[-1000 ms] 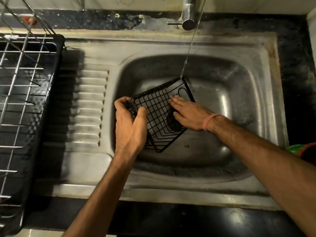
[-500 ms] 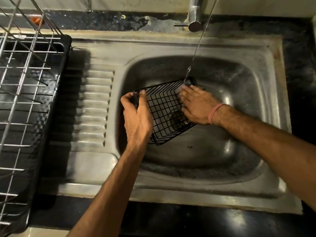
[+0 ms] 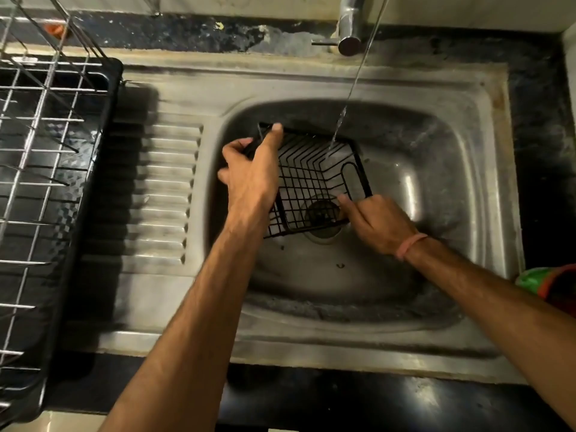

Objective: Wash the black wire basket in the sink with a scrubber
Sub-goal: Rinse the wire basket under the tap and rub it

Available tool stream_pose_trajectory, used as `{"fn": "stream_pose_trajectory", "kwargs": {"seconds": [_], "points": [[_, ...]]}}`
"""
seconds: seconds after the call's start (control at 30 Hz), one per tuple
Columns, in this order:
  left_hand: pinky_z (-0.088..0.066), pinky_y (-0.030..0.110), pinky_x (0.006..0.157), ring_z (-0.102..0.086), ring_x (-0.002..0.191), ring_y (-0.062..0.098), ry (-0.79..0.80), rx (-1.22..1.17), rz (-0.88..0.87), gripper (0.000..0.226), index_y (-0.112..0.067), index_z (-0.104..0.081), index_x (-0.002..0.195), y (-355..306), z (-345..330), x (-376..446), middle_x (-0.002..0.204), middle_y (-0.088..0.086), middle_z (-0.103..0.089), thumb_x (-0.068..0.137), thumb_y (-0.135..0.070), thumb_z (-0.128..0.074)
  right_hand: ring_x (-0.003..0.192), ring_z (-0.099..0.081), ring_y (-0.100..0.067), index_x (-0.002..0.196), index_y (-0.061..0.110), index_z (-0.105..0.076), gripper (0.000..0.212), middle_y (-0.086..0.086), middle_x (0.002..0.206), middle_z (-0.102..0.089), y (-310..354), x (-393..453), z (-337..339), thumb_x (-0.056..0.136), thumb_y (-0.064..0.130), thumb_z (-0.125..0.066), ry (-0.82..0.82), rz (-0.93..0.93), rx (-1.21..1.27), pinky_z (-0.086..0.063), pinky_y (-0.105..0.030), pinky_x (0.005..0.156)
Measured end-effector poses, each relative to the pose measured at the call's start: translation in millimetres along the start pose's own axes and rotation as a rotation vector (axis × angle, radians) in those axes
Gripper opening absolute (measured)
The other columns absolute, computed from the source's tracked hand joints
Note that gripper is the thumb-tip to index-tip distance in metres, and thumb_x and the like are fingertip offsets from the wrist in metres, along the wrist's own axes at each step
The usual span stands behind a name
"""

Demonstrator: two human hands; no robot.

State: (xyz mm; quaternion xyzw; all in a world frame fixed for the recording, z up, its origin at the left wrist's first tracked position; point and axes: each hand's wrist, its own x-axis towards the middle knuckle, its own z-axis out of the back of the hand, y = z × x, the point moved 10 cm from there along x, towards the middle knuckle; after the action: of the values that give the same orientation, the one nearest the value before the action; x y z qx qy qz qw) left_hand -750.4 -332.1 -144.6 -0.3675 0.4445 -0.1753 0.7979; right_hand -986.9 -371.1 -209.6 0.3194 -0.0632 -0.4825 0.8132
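The black wire basket (image 3: 311,179) is held tilted inside the steel sink (image 3: 436,169), its open side facing up toward me, under a thin stream of water from the tap (image 3: 349,29). My left hand (image 3: 252,173) grips the basket's left rim, thumb over the top wire. My right hand (image 3: 374,222) is at the basket's lower right corner, fingers curled on the rim wire near the handle loop. No scrubber can be seen; whatever my right palm might cover is hidden.
A metal dish rack (image 3: 46,169) in a black tray fills the left side beside the ribbed drainboard (image 3: 162,194). The drain (image 3: 322,219) lies under the basket. A green and orange object (image 3: 548,279) sits at the right edge. Dark counter runs along the front.
The basket has been turned from a slanted diamond pose to a squarer one under the stream. My right hand moved from the inside mesh down to the lower right corner; my left shifted to the top left rim.
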Motion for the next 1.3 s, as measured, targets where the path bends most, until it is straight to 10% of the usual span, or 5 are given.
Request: {"fn": "stream_pose_trajectory", "kwargs": {"seconds": [0.3, 0.53, 0.87, 1.0, 1.3], "points": [[-0.054, 0.050, 0.107, -0.065, 0.119, 0.024, 0.027, 0.022, -0.012, 0.104, -0.025, -0.050, 0.148, -32.4, -5.1, 23.1, 0.138, 0.003, -0.064, 0.071, -0.092, -0.067, 0.081, -0.063, -0.011, 0.108, 0.018, -0.066, 0.039, 0.005, 0.092, -0.068, 80.4, -16.7, 9.9, 0.107, 0.053, -0.049, -0.264, 0.249, 0.180, -0.051, -0.027, 0.070], [-0.042, 0.055, 0.116, -0.052, 0.137, 0.032, 0.110, 0.192, -0.028, 0.114, -0.033, -0.041, 0.157, -36.4, -10.7, 32.0, 0.148, 0.002, -0.058, 0.062, -0.094, -0.063, 0.072, -0.055, -0.012, 0.092, 0.010, -0.059, 0.044, 0.003, 0.082, -0.059, 93.0, -19.3, 20.5, 0.112, 0.045, -0.042, -0.432, 0.229, 0.231, -0.051, -0.035, 0.062], [-0.051, 0.047, 0.109, -0.066, 0.112, 0.013, 0.124, 0.008, -0.303, 0.040, -0.031, -0.061, 0.131, -39.4, -15.5, 31.4, 0.122, -0.006, -0.071, 0.095, -0.043, -0.050, 0.070, -0.056, -0.016, 0.096, 0.014, -0.066, 0.038, 0.003, 0.078, -0.059, 80.7, 20.6, 85.2, 0.112, 0.042, -0.049, -0.537, 0.215, 0.075, -0.048, -0.037, 0.061], [-0.055, 0.044, 0.105, -0.072, 0.110, 0.014, 0.187, 0.022, -0.301, 0.060, -0.031, -0.081, 0.109, -18.5, -27.2, 29.3, 0.110, -0.006, -0.080, 0.103, -0.071, -0.036, 0.067, -0.057, -0.014, 0.096, 0.025, -0.065, 0.037, 0.005, 0.072, -0.061, 79.7, 54.3, 89.9, 0.110, 0.054, -0.048, -0.406, 0.212, -0.072, -0.047, -0.037, 0.062], [-0.035, 0.028, 0.055, -0.040, 0.053, 0.008, -0.142, 0.015, -0.586, 0.050, -0.012, -0.055, 0.070, -36.6, -31.5, 41.6, 0.057, -0.003, -0.049, 0.106, -0.043, -0.065, 0.092, -0.060, -0.021, 0.105, 0.022, -0.073, 0.037, 0.002, 0.096, -0.072, 87.3, 90.9, 76.4, 0.108, 0.051, -0.049, -0.342, 0.228, -0.294, -0.044, -0.037, 0.079]]}}
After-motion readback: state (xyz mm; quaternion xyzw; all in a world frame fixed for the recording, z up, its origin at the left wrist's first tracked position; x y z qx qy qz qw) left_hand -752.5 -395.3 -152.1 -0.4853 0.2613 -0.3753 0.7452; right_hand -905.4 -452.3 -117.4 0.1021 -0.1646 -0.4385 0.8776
